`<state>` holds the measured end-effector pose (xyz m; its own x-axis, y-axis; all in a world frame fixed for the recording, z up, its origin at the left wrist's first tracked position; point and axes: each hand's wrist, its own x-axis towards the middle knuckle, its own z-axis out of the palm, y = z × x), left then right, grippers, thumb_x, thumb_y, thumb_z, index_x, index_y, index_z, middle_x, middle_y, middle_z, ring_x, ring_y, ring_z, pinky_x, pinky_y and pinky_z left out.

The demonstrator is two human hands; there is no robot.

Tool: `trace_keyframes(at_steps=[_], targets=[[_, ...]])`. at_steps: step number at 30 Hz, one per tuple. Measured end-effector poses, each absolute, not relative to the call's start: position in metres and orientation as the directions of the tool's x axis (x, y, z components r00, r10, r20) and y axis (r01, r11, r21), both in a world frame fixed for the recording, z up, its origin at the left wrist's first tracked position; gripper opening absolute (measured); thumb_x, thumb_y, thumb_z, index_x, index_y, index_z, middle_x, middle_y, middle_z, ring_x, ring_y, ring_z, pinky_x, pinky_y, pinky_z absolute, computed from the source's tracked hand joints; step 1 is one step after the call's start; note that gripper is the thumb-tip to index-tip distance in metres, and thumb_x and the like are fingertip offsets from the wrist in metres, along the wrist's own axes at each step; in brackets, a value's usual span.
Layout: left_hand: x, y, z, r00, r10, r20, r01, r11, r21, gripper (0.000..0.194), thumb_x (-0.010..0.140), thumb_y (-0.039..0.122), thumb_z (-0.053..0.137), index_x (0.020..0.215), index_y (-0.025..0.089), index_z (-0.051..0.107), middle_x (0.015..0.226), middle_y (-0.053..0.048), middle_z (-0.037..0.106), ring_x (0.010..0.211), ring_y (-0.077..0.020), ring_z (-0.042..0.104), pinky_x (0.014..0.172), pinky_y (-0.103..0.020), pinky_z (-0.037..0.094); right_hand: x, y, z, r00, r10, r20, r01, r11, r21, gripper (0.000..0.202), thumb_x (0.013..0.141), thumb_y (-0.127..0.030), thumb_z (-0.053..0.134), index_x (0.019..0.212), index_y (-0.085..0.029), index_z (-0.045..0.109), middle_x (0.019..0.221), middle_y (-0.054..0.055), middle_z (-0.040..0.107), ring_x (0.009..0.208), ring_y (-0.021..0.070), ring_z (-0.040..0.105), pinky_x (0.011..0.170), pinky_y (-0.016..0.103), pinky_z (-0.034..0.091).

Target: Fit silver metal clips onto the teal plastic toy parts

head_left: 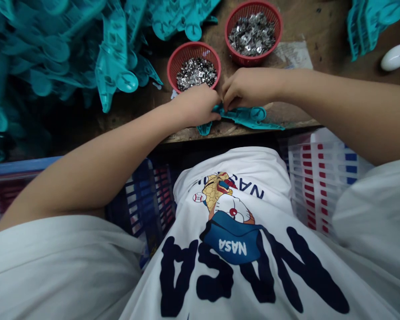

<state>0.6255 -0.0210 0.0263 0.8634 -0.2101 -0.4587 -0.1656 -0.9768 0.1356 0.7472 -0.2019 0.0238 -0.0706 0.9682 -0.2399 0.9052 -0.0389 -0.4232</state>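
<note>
In the head view, the teal part (245, 118) lies at the near edge of the table (316, 35), under the two hands. The left hand (200, 104) has its fingers closed on the part, near the middle. The right hand (250, 86) bends its fingers down to the part, just beside the left; I cannot tell if they grasp something small.

The part looks like thin moulded plastic, so I judge it light and rather stiff, a little smooth to the touch. Its pointed end is narrow and may bend or crack if pressed hard. It seems better to take it by the wider middle, near the round disc.

The table is of brown wood, worn and stained. Behind the hands stand two red baskets, the near basket (193, 50) and the far basket (253, 60), both with small metal pieces (195, 73). A pile (53, 49) of similar teal parts is at the left, and a white oval thing (396, 57) at the far right. Below the table edge there are plastic crates (296, 178). The room looks dim.
</note>
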Motion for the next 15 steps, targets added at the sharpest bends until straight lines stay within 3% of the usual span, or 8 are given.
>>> trace_keyframes(at_steps=[5,11,13,15], targets=[[0.625,-0.018,0.024,0.868,-0.219,-0.446,-0.171,-0.974,0.146,0.056,0.102,0.041,0.072,0.153,0.02,0.08,0.127,-0.017,0.082,0.132,-0.0413,0.073,0.114,-0.048,0.056,0.748,-0.203,0.02,-0.049,0.974,-0.223,0.884,-0.061,-0.464,0.02,0.11,-0.004,0.079,0.126,-0.005,0.089,0.132,0.013,0.082,0.111,0.017,0.067,0.105,0.025,0.044],[0.625,-0.022,0.028,0.863,-0.211,-0.46,-0.179,-0.977,0.112,0.052,0.103,0.04,0.07,0.149,0.018,0.082,0.123,-0.017,0.082,0.129,-0.0408,0.074,0.11,-0.046,0.058,0.746,-0.202,0.04,-0.07,0.946,-0.317,0.934,-0.049,-0.353,0.032,0.112,-0.01,0.078,0.144,-0.009,0.084,0.142,0.017,0.078,0.126,0.0248,0.071,0.113,0.033,0.051],[0.625,-0.024,0.029,0.865,-0.195,-0.462,-0.167,-0.981,0.101,0.05,0.104,0.041,0.069,0.146,0.016,0.083,0.122,-0.018,0.081,0.127,-0.0416,0.075,0.109,-0.047,0.058,0.748,-0.205,0.053,0.091,0.928,-0.36,0.953,-0.185,-0.238,0.032,0.112,-0.014,0.079,0.143,-0.011,0.085,0.135,0.018,0.08,0.126,0.0313,0.075,0.114,0.042,0.055],[0.624,-0.025,0.03,0.871,-0.174,-0.459,-0.149,-0.985,0.09,0.049,0.105,0.041,0.068,0.142,0.014,0.085,0.12,-0.02,0.081,0.125,-0.0426,0.075,0.109,-0.048,0.058,0.753,-0.211,0.058,0.408,0.829,-0.381,0.892,-0.451,-0.026,0.024,0.11,-0.011,0.079,0.131,-0.006,0.087,0.129,0.025,0.08,0.125,0.0424,0.077,0.109,0.056,0.059]])
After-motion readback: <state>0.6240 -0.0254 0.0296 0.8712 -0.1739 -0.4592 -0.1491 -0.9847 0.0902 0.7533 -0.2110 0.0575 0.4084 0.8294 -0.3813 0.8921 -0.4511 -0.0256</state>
